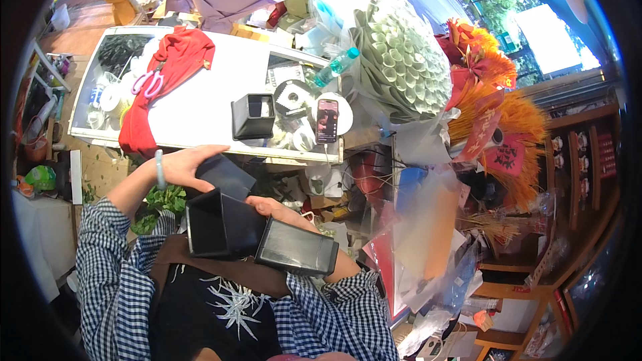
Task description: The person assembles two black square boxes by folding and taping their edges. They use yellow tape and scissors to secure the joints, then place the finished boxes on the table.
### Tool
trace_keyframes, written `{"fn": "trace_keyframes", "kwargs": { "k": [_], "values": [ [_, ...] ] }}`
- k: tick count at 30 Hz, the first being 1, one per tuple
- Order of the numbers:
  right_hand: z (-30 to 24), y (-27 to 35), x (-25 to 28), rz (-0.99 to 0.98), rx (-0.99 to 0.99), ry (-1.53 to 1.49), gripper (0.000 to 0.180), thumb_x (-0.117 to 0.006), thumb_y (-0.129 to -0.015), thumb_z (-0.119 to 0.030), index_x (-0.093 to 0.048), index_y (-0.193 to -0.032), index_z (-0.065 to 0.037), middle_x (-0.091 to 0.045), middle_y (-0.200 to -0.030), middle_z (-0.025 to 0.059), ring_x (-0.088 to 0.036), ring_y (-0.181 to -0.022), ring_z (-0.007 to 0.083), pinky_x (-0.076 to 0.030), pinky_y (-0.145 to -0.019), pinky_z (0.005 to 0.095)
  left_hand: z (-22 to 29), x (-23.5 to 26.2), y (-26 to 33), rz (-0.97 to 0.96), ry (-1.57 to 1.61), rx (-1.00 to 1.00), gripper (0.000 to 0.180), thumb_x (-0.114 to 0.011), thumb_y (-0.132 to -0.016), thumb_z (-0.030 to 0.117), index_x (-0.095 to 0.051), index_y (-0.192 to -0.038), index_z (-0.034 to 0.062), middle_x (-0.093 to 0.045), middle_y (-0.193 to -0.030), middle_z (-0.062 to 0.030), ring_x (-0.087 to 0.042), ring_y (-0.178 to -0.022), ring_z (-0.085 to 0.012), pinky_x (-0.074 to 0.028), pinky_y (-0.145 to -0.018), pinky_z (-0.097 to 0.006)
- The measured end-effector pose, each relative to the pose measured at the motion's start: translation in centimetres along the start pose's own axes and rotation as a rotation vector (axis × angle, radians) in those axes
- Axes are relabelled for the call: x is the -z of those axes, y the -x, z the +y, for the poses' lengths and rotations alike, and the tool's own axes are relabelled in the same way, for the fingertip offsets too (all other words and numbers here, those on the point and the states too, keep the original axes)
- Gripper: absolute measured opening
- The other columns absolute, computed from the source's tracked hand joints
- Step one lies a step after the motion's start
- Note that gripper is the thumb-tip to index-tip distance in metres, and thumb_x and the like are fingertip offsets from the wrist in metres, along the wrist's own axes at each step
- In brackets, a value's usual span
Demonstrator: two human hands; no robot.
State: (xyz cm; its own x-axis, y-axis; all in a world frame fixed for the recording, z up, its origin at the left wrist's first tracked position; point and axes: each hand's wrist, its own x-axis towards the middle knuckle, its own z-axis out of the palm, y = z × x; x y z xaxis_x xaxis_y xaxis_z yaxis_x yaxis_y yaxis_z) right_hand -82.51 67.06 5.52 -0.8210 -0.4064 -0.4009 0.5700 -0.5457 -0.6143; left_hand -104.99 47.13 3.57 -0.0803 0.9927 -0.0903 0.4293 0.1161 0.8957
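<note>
On the white worktop (pixel 200 110) to my left lie pink scissors (pixel 148 83) on red cloth (pixel 167 73). My left hand (pixel 184 167) is closed over the top of a black square plastic pot (pixel 224 175). Below it a second black pot (pixel 217 227) sits against my chest. My right hand (pixel 274 208) appears to grip a third pot (pixel 297 249), fingers mostly hidden. A phone (pixel 327 120) lies farther right.

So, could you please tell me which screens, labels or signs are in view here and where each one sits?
Phone: on the white table, upright rectangle, lit pinkish screen.
Red tags: right, on the orange bouquet, red with dark marks.
Bottle: lying on the table's far edge, clear with blue-green label.
</note>
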Motion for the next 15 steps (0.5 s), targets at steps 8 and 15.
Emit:
{"fn": "trace_keyframes", "kwargs": {
  "k": [8, 15],
  "values": [
    [-1.6, 0.4, -2.7, 0.165, -0.049, 0.117, 0.053, -0.061, -0.09, -0.04, -0.053, -0.12, 0.003, -0.063, -0.106, 0.0061, -0.061, -0.098, 0.0111, -0.049, -0.085, 0.0247, 1.5, -1.2, -0.3, -0.168, -0.689, -0.012, 0.104, -0.076, -0.059, 0.021, -0.025, -0.149, 0.0109, -0.024, -0.152, -0.0195, -0.028, -0.139, -0.0387, -0.025, -0.109, -0.057],
    [-0.9, -1.0, -1.3, -0.035, -0.033, 0.049, 0.058, -0.061, -0.09, -0.039, -0.049, -0.129, 0.002, -0.059, -0.119, 0.0081, -0.058, -0.108, 0.0147, -0.046, -0.093, 0.0268, 2.0, -1.9, -2.5, -0.262, -0.371, -0.083, 0.075, -0.06, -0.082, 0.017, -0.025, -0.147, 0.0011, -0.048, -0.13, -0.0245, -0.047, -0.123, -0.0378, -0.038, -0.102, -0.044]
  ]
}}
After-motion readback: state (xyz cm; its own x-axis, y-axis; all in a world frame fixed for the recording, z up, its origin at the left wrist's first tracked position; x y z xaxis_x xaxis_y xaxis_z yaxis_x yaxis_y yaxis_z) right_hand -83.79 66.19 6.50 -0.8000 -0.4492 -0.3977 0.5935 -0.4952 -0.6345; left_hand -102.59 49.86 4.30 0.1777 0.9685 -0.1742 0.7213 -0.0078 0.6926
